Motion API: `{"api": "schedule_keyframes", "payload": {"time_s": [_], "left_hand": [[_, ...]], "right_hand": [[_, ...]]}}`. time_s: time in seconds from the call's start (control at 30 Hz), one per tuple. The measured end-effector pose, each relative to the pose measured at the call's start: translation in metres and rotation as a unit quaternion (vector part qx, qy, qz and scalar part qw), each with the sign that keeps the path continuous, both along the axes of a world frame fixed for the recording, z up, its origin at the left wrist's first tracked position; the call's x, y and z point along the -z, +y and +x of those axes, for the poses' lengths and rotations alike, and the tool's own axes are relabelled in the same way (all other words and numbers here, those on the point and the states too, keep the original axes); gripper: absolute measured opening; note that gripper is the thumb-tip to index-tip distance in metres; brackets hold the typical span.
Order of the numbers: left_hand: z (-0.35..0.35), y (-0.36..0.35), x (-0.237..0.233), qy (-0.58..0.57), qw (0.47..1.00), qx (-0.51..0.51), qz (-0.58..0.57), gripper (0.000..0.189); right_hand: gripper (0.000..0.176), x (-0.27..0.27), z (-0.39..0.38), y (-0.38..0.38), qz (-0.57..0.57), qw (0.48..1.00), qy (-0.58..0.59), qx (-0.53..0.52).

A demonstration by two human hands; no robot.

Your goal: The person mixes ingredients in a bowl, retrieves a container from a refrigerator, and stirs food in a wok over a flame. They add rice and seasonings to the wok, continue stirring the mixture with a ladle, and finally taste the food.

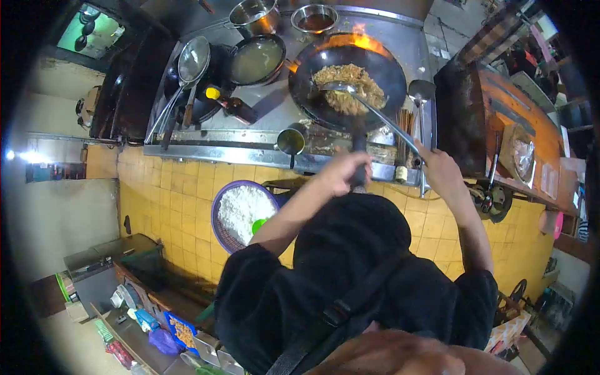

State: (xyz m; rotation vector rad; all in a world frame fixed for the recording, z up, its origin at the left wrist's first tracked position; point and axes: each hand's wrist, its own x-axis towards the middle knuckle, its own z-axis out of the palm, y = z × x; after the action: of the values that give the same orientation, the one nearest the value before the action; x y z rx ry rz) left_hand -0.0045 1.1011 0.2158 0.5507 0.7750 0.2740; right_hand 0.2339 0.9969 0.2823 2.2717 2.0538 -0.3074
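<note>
My left hand [345,173] is closed round the dark handle of a large black wok [306,103] on the stove. Brown fried food, perhaps rice or noodles [365,78], lies in the wok, and flames [362,40] rise at its far rim. In my right hand [442,173] is the long metal handle of a ladle [339,87], whose bowl rests in the food. A second dark ladle or spatula [420,91] lies just right of the wok. Beside it, near my right hand, thin sticks [406,125] stand in a holder.
Left of the wok are a pan of cloudy liquid [257,60], a strainer [194,59], a yellow-capped bottle [232,106] and a metal cup [290,140]. Behind stand a steel pot [255,17] and a bowl of dark liquid [314,20]. A purple basket of white rice [219,219] sits below the counter.
</note>
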Motion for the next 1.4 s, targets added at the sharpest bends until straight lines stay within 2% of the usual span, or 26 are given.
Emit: {"api": "schedule_keyframes", "payload": {"time_s": [0.1,0.13,0.17,0.2,0.23,0.3,0.37,0.4,0.43,0.5,0.57,0.63,0.7,0.73,0.8,0.87,0.9,0.93,0.97,1.03,1.13,1.17,1.23,1.27,1.33,1.4], "left_hand": [[-0.001,0.038,0.057,-0.001,0.991,-0.131,0.029,0.013],[-0.002,0.025,0.052,0.017,0.993,-0.086,0.079,0.011],[0.002,0.002,0.047,0.022,0.991,-0.097,0.084,0.01],[-0.002,-0.018,0.05,-0.029,0.986,-0.015,0.166,0.009],[-0.003,-0.032,0.004,-0.009,0.999,-0.013,-0.038,0.008],[-0.003,-0.037,-0.008,0.019,0.999,-0.025,-0.028,0.012],[0.002,-0.009,0.043,0.025,0.998,-0.054,0.005,0.013],[0.009,0.004,0.058,0.029,0.995,-0.076,0.064,0.013],[0.011,0.02,0.089,0.017,0.992,-0.067,0.105,0.013],[0.018,0.044,0.144,-0.01,0.988,-0.086,0.131,0.012],[0.028,0.052,0.142,0.011,0.985,-0.107,0.135,0.013],[0.03,0.055,0.142,0.033,0.982,-0.127,0.133,0.014],[0.027,0.059,0.145,0.026,0.988,-0.107,0.107,0.016],[0.026,0.063,0.15,0.01,0.988,-0.099,0.12,0.017],[0.025,0.061,0.148,0.014,0.987,-0.109,0.121,0.018],[0.024,0.058,0.147,0.015,0.985,-0.118,0.128,0.019],[0.024,0.062,0.148,0.013,0.984,-0.121,0.13,0.019],[0.024,0.062,0.15,0.009,0.984,-0.118,0.133,0.019],[0.023,0.06,0.152,0.006,0.984,-0.115,0.135,0.019],[0.024,0.061,0.152,0.01,0.984,-0.117,0.134,0.019],[0.022,0.056,0.141,0.027,0.983,-0.138,0.116,0.022],[0.022,0.059,0.145,0.024,0.983,-0.143,0.115,0.022],[0.021,0.061,0.154,0.001,0.988,-0.116,0.105,0.023],[0.021,0.061,0.158,0.001,0.987,-0.118,0.106,0.023],[0.021,0.061,0.157,0.015,0.986,-0.113,0.123,0.022],[0.022,0.066,0.162,0.019,0.986,-0.098,0.136,0.02]], "right_hand": [[0.062,0.014,0.001,-0.002,-0.047,0.997,0.038,0.043],[0.061,0.024,-0.001,0.0,-0.04,0.997,-0.011,0.071],[0.059,0.027,0.003,0.008,-0.024,0.993,-0.064,0.1],[0.059,0.023,0.01,0.011,-0.018,0.992,-0.067,0.103],[0.059,0.019,0.018,0.007,0.002,0.993,-0.06,0.1],[0.06,0.001,0.024,0.005,0.026,0.994,-0.056,0.095],[0.059,-0.025,0.019,-0.005,0.049,0.99,-0.018,0.131],[0.053,-0.033,0.016,-0.005,0.049,0.991,0.025,0.123],[0.053,-0.023,0.019,-0.002,0.052,0.991,0.023,0.122],[0.042,0.024,0.024,0.011,0.085,0.984,0.123,0.098],[0.035,0.076,0.014,0.043,0.072,0.964,0.229,0.112],[0.032,0.126,-0.001,0.077,-0.014,0.949,0.264,0.17],[0.033,0.146,-0.002,0.109,0.038,0.974,0.196,0.109],[0.033,0.126,-0.011,0.115,0.04,0.974,0.194,0.106],[0.035,0.089,-0.024,0.121,0.007,0.942,0.27,0.198],[0.035,0.147,-0.024,0.121,0.036,0.958,0.218,0.181],[0.036,0.15,-0.025,0.122,0.062,0.971,0.164,0.164],[0.038,0.149,-0.017,0.121,0.091,0.983,0.152,0.042],[0.038,0.151,-0.013,0.12,0.088,0.984,0.151,0.039],[0.04,0.126,-0.017,0.123,0.031,0.967,0.208,0.147],[0.042,0.177,-0.01,0.106,0.059,0.973,0.155,0.163],[0.042,0.188,-0.001,0.111,0.058,0.974,0.152,0.157],[0.041,0.189,0.006,0.118,0.073,0.991,0.116,0.0],[0.041,0.192,0.001,0.121,0.073,0.99,0.116,-0.002],[0.042,0.165,-0.029,0.125,0.07,0.963,0.219,0.139],[0.043,0.164,-0.022,0.139,0.084,0.972,0.197,0.096]]}}
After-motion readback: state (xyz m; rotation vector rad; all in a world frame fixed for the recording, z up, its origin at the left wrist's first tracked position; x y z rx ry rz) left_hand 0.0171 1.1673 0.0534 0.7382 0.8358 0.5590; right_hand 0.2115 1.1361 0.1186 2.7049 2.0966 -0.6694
